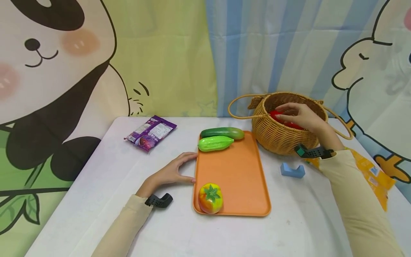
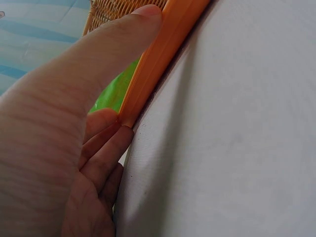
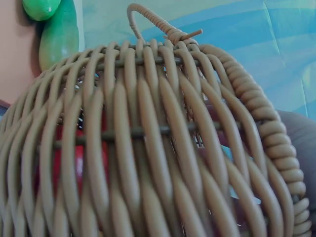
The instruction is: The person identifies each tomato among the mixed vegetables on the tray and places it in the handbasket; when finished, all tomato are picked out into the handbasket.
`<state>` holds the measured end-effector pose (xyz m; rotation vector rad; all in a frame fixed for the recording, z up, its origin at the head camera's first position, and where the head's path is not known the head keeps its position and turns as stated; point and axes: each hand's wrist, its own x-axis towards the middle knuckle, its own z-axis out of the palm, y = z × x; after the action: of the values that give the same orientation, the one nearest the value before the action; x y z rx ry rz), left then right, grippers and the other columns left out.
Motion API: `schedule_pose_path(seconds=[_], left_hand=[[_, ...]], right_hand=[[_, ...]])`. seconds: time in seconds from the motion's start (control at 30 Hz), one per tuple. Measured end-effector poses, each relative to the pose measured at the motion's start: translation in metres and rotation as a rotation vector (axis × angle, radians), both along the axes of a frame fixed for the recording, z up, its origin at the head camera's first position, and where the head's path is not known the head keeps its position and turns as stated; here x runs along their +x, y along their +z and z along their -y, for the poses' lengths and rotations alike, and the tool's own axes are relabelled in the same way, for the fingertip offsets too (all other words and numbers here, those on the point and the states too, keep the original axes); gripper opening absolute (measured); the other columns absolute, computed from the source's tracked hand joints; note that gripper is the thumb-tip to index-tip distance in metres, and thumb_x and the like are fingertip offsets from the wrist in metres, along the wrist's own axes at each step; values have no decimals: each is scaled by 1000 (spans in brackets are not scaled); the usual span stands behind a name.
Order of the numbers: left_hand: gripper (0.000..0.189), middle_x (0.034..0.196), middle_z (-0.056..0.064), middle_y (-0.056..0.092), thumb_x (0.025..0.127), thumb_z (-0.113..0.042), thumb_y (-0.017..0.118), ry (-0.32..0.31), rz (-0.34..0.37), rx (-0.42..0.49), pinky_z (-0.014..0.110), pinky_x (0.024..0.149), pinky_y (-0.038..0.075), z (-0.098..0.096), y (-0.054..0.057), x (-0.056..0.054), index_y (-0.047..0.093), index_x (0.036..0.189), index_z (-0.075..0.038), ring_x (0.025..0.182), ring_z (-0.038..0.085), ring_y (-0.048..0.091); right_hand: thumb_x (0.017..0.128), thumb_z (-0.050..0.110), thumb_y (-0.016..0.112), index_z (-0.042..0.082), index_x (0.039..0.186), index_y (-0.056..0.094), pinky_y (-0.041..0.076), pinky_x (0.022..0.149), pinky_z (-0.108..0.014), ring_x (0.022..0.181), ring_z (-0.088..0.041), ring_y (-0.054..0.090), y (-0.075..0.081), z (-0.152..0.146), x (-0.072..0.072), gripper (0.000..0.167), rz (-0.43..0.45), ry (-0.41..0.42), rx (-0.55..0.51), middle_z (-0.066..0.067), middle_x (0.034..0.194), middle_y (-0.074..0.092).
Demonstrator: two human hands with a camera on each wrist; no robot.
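Observation:
My left hand (image 1: 174,172) touches the left edge of an orange tray (image 1: 237,178), with thumb and fingers spread apart along the rim. In the left wrist view, the thumb and fingertips meet the tray's side (image 2: 160,54). My right hand (image 1: 300,116) reaches over the rim into a wicker basket (image 1: 273,137), its fingers at a red thing (image 1: 275,114). Whether they grip it is unclear; the rim hides part. Through the weave, the right wrist view shows red (image 3: 79,160). A dark green cucumber (image 1: 229,132), a light green vegetable (image 1: 216,143) and a yellow-red tomato-like piece (image 1: 210,198) lie on the tray.
A purple packet (image 1: 152,132) lies at the table's back left. In front of the basket sits a notched blue block (image 1: 292,170). Beneath and beyond the right forearm is a yellow-orange packet (image 1: 369,175). The basket's handles stick out to both sides.

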<state>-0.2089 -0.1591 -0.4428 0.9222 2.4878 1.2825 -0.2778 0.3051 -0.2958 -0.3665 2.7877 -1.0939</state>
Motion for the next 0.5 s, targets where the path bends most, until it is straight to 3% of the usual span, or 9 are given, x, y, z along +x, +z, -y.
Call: schedule_pose_path(seconds=[0.13, 0.33, 0.5], left_hand=[[89, 152, 6, 37, 74, -32, 86, -5, 1, -5, 52, 118, 21, -2, -1, 0, 41, 149, -13, 143, 28, 30], [89, 152, 7, 37, 73, -31, 87, 6, -2, -6, 53, 117, 22, 0, -1, -1, 42, 148, -15, 142, 29, 31], [89, 152, 6, 38, 74, -30, 87, 1, 0, -11, 53, 117, 23, 1, -1, -2, 41, 149, -15, 142, 29, 32]], right_hand=[[98, 31, 60, 2, 133, 56, 48, 87, -40, 114, -36, 54, -4, 1, 6, 45, -110, -2, 20, -20, 132, 53], [96, 15, 62, -1, 120, 64, 43, 76, -17, 101, -37, 61, -11, 8, 7, 29, -388, 1, 64, -19, 120, 60], [96, 9, 61, 1, 127, 59, 40, 70, -7, 95, -33, 62, -14, 12, 7, 33, -503, -13, 23, -19, 114, 62]])
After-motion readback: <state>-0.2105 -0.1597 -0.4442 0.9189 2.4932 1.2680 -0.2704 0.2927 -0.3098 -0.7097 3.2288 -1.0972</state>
